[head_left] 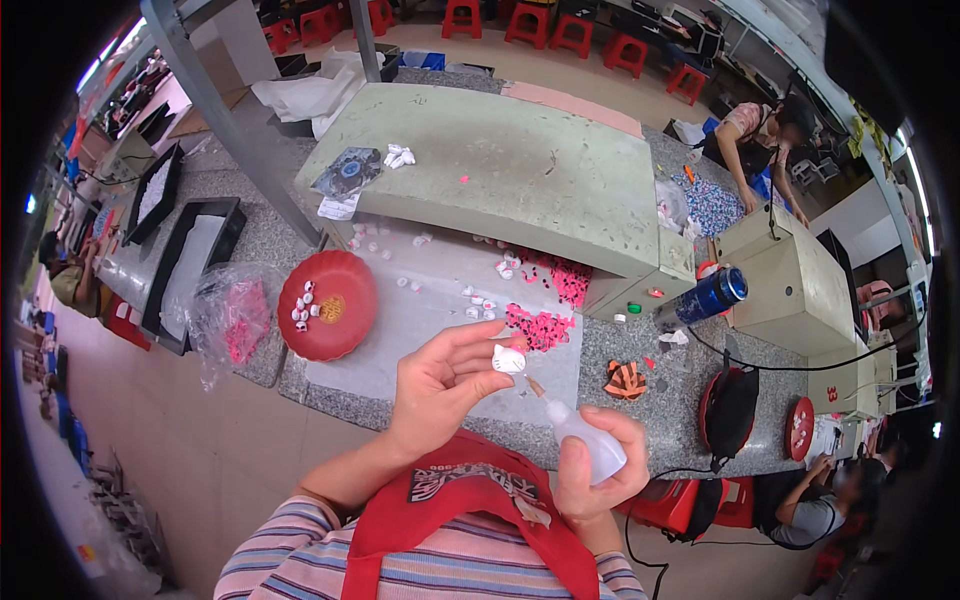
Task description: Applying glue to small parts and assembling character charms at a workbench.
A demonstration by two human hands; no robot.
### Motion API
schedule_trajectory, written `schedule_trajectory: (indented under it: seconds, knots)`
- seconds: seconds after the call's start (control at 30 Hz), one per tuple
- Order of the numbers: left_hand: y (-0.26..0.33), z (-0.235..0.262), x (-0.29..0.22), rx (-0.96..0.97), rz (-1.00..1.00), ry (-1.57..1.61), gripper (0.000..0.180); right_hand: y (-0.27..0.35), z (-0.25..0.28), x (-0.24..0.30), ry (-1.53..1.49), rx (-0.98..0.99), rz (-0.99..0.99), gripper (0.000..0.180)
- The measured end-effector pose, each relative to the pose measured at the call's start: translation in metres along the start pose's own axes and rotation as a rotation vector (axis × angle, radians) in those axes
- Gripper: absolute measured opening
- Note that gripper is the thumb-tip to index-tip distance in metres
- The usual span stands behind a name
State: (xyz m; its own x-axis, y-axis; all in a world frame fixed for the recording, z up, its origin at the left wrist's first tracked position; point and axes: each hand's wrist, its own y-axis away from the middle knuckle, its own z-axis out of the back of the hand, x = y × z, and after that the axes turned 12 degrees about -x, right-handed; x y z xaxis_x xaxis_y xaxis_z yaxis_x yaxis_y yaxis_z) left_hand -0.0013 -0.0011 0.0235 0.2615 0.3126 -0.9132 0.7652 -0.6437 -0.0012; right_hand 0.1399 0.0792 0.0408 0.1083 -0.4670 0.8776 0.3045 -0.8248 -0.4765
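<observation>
My left hand (442, 383) is raised over the table edge and pinches a small white cat-shaped piece (509, 359) between thumb and fingertips. My right hand (597, 465) grips a small translucent squeeze bottle (583, 436) whose thin nozzle points up at the white piece, nearly touching it. On the white mat (420, 340) beyond lie a heap of small pink pieces (541, 327) and scattered white pieces (478, 301).
A red plate (327, 304) with several white pieces and a yellow bit sits to the left, beside a plastic bag of pink parts (235, 322). A grey-green machine housing (500, 170) spans the back. A blue can (708, 296) lies to the right. Other people work nearby.
</observation>
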Motion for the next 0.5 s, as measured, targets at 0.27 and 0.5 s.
schedule_trajectory:
  seconds: [0.27,0.5]
  knots:
    - [-0.0001,-0.0002,0.001,-0.033,-0.141,-0.069,0.03,-0.0066,-0.0028,-0.0058,0.059,0.031,0.197,0.027]
    - [0.0003,-0.0016,0.0006,-0.004,-0.138,-0.052,0.032,-0.0026,-0.004,-0.0059,0.034,0.046,0.07,0.022]
